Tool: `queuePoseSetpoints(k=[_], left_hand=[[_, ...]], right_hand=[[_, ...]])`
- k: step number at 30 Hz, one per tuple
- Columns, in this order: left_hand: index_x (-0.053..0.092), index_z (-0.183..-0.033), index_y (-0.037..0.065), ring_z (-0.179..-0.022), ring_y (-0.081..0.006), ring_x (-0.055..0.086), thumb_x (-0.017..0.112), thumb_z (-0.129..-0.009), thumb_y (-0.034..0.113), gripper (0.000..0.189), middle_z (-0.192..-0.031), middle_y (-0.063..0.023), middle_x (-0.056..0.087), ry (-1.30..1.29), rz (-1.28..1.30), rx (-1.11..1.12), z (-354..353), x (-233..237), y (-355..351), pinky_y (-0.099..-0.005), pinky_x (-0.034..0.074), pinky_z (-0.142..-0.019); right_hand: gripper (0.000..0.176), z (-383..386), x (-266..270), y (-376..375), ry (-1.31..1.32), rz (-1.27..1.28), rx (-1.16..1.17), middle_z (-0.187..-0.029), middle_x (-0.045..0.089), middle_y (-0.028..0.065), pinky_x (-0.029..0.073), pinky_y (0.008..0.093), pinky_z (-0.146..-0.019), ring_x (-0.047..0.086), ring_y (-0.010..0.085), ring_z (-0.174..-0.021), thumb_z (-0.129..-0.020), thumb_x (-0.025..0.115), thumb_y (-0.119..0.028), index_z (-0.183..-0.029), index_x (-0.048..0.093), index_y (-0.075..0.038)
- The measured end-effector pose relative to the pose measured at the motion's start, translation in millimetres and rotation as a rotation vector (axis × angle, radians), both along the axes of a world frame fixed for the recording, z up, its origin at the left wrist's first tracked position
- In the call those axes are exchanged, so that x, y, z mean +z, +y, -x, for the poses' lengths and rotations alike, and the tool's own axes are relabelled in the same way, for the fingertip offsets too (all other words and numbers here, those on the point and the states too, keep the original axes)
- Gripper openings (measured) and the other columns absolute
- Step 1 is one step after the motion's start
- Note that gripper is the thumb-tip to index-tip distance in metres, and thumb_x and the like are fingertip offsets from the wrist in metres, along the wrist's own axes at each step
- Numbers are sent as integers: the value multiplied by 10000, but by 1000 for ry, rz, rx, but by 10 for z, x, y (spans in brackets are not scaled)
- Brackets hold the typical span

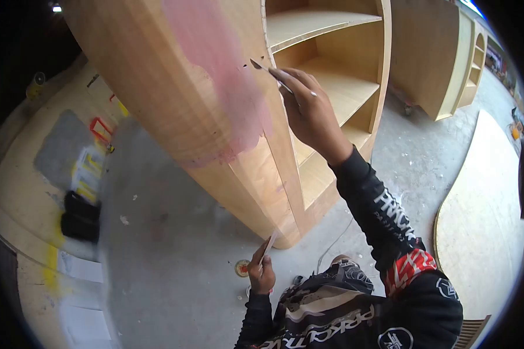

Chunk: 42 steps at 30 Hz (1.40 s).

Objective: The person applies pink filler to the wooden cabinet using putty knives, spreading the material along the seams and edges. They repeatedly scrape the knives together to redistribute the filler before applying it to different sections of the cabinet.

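In the head view, the wooden cabinet [273, 174] stands upright ahead of the person, its curved side toward the left and its shelved front toward the right. A pink patch [230, 72] spreads down the curved side, ending in an uneven lower edge. The right hand [311, 110] is up near the cabinet's front edge, fingers closed round one thin-bladed tool [256, 64]; the blade lies over the wood beside the patch, though whether it touches I cannot tell. The left hand [262, 271], lower down near the cabinet's foot, pinches one flat pale piece [270, 243] between thumb and fingers.

A broad stretch of grey floor [151, 256] runs left of the cabinet. On the right, a narrower strip separates it from a large pale board [477, 203] with a curved edge; a second cabinet [428, 52] stands behind. "PRK" can be read on the right sleeve [384, 218] and on the shirt [337, 320]; the remaining letters are hard to make out. Two cabinets show, one board, and one small round disc [242, 268] beside the left hand.
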<state>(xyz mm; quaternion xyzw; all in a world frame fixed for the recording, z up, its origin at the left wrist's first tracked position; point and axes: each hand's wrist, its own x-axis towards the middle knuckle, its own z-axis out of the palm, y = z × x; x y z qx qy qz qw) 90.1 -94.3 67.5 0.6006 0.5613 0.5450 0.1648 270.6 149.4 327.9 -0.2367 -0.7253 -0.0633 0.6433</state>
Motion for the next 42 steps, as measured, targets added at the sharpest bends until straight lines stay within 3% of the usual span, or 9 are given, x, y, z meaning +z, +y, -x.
queuePoseSetpoints(k=[4,9,18,21,24,27,34,38,42], left_hand=[[567,-1283,-39,-628,-82,409,496,-1014,331,463,-750,-4,535,-82,75,31,185,-178,-149,-257,352,-558],[576,-1265,-42,-1008,-264,639,460,-1013,205,371,-1128,-191,667,-257,134,110,333,-201,-311,-346,466,-892],[576,-1260,-45,-1015,-217,608,454,-1020,211,372,-1175,-140,645,-268,207,111,327,-355,-207,-320,448,-900],[551,-1293,-29,-674,-62,477,463,-1015,195,367,-886,-7,614,-351,187,43,252,-290,-98,-231,403,-585],[555,-1290,-25,-622,-38,416,455,-1015,190,364,-859,9,605,-249,107,38,199,-244,9,-226,340,-522],[549,-1292,-44,-807,-135,545,470,-1009,183,372,-1076,-89,654,-299,208,38,163,-92,-5,-280,449,-751],[556,-1280,-51,-874,-151,574,456,-1000,143,356,-1080,-95,647,-304,179,92,189,-299,7,-281,460,-793],[542,-1278,-75,-925,-148,581,450,-1022,193,382,-1120,-100,633,-387,263,-57,203,-498,113,-274,456,-835],[530,-1298,-74,-967,-155,580,453,-1027,184,382,-1170,-106,630,-372,89,-201,-54,-111,292,-275,446,-860]], right_hand=[[407,281,14,174,-19,-38,-143,-1204,600,148,460,415,-926,554,349,-1063,-811,577,26,-1211,608,-43],[474,530,-163,140,-44,10,-157,-1264,573,128,432,435,-963,538,338,-1105,-800,579,15,-1266,582,-68],[486,-81,-143,173,-73,15,-117,-1199,615,147,468,429,-910,556,356,-1035,-770,534,85,-1234,588,-47],[454,40,-115,172,43,87,-132,-1215,607,195,467,421,-944,562,377,-1093,-825,492,77,-1259,577,-22],[438,248,-91,244,142,120,-149,-1173,610,203,468,421,-934,566,380,-1081,-823,519,50,-1253,577,-15],[448,459,-59,276,184,125,-200,-1179,582,223,462,435,-925,550,397,-1055,-792,565,23,-1239,566,14],[495,796,-25,175,251,160,-254,-1213,542,246,455,449,-899,532,410,-1018,-743,623,-7,-1226,552,73],[464,486,-208,36,112,154,-3,-1214,573,209,454,447,-934,545,386,-1073,-743,592,23,-1207,583,11],[438,-20,-187,147,12,93,-36,-1185,618,153,450,415,-929,552,365,-1041,-773,517,71,-1185,612,-42]])
